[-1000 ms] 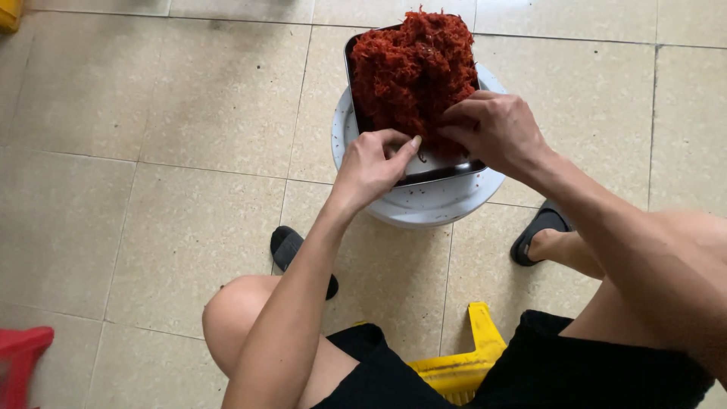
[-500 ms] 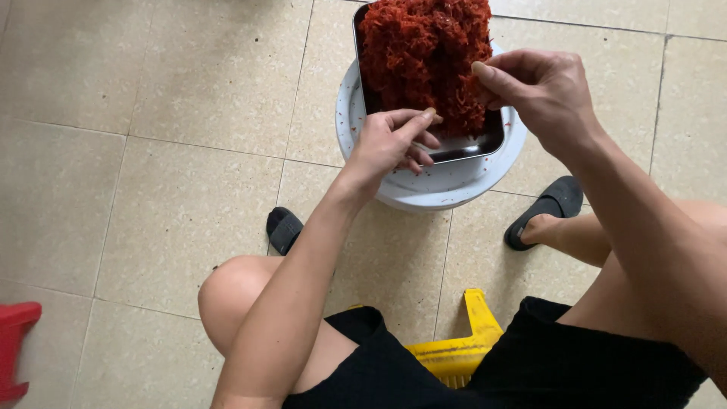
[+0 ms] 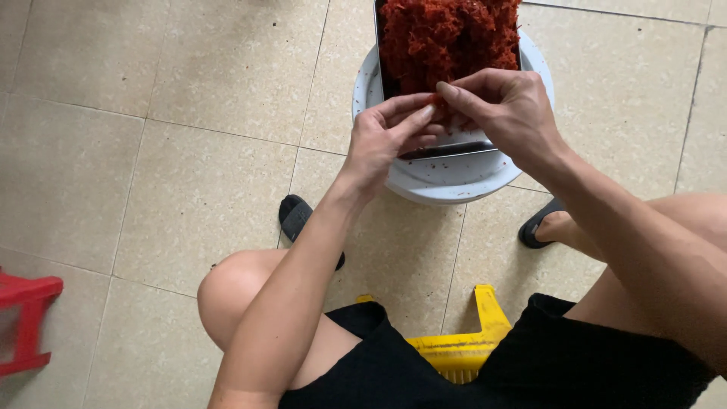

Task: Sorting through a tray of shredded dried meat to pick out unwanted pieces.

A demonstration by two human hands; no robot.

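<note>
A metal tray [image 3: 447,149] heaped with red shredded food [image 3: 447,38] rests on an upturned white bucket [image 3: 447,178] on the tiled floor. My left hand [image 3: 386,140] and my right hand [image 3: 503,106] meet over the tray's near edge. Their fingertips pinch a small piece of the red food [image 3: 435,100] together. My knees spread on either side of the bucket.
I sit on a low yellow plastic stool [image 3: 462,344]. Black sandals [image 3: 297,216] are on my feet beside the bucket. A red plastic stool [image 3: 26,318] stands at the left edge. Beige floor tiles surround everything.
Both hands have come together at the tray's near edge; a second ago they were apart, gripping the tray and the pile. The view has shifted so the tray sits higher.
</note>
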